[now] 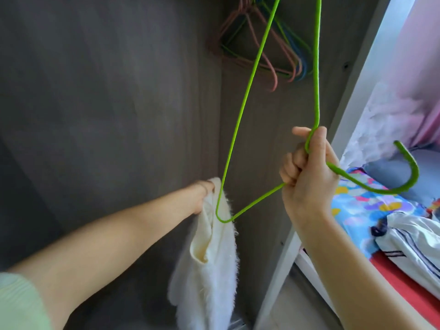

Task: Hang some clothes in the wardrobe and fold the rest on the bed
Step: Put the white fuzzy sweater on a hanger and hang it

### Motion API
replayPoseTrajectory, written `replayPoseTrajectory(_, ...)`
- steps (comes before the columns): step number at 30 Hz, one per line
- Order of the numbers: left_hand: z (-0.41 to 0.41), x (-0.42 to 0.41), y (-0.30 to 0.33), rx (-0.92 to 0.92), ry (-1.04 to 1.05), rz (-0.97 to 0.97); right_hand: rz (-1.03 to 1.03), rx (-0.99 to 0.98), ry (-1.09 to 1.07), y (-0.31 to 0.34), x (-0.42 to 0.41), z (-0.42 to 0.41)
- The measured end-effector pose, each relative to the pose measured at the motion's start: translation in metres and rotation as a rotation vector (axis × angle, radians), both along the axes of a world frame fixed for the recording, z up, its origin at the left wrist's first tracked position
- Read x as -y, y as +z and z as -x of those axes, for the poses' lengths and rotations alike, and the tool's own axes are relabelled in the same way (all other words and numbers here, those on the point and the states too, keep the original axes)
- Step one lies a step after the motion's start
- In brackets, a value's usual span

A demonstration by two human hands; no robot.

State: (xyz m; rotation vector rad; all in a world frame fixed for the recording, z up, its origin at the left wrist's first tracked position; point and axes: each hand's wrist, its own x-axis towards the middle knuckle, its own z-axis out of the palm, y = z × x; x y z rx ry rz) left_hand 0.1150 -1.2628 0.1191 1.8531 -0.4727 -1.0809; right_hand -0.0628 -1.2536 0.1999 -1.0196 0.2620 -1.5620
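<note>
— What can't you make out?
— The green hanger (240, 110) runs off the top edge. The left hand's (202, 196) fingers are buried in the white fluffy garment (209, 270), whose hem leaves the bottom edge.
— And those spare hangers (262, 44)?
— Dim and blurred; I can't count them.

Greens, creams and greys by the wardrobe

Bright green hanger (240, 129) at centre; fluffy cream-white garment (209, 277) below it; grey wood-grain wardrobe (107, 91); pink, green and blue hangers (262, 51) at top; multicoloured floral sheet (357, 206) and white navy-striped garment (414, 244) at right; pale green sleeve (16, 303) lower left.
</note>
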Motion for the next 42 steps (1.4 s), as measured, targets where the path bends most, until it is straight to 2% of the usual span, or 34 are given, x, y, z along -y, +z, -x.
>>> replayPoseTrajectory(6, 0.035, -0.014, 0.028, 0.116, -0.004, 0.055, 0.061, 0.032, -0.069, -0.027, -0.046, 0.008)
replayPoseTrajectory(10, 0.043, -0.020, 0.053, 0.107, 0.021, 0.170, 0.101, -0.083, -0.105, -0.057, -0.062, 0.013)
replayPoseTrajectory(14, 0.041, -0.024, 0.078, 0.115, 0.026, 0.173, 0.059, -0.407, -0.030, -0.082, -0.052, 0.022)
replayPoseTrajectory(17, 0.026, -0.029, 0.086, 0.142, -0.022, 0.175, 0.118, -0.742, 0.005, -0.063, -0.036, 0.050)
replayPoseTrajectory(22, 0.003, -0.053, 0.068, 0.034, 0.016, 0.119, 0.020, -1.226, 0.163, -0.025, -0.038, 0.085)
replayPoseTrajectory(28, -0.015, -0.064, 0.043, -0.012, 0.118, 0.101, -0.061, -1.485, 0.339, -0.030, -0.046, 0.095)
replayPoseTrajectory(30, -0.012, -0.064, 0.042, 0.059, 0.054, 0.117, -0.060, -1.666, 0.329, -0.041, -0.046, 0.096)
replayPoseTrajectory(32, -0.001, -0.065, 0.043, 0.215, -0.072, 0.168, -0.055, -1.785, 0.249, -0.049, -0.041, 0.097)
replayPoseTrajectory(34, 0.014, -0.067, 0.040, 0.338, -0.200, 0.221, -0.062, -1.734, 0.209, -0.050, -0.034, 0.093)
replayPoseTrajectory(37, 0.034, -0.071, 0.034, 0.476, -0.375, 0.241, -0.209, -1.435, 0.424, -0.039, -0.030, 0.072)
replayPoseTrajectory(38, 0.035, -0.071, 0.032, 0.510, -0.407, 0.245, -0.261, -1.394, 0.496, -0.036, -0.031, 0.063)
replayPoseTrajectory(42, 0.027, -0.081, 0.026, 0.480, -0.366, 0.255, -0.133, -1.623, 0.592, -0.037, -0.038, 0.032)
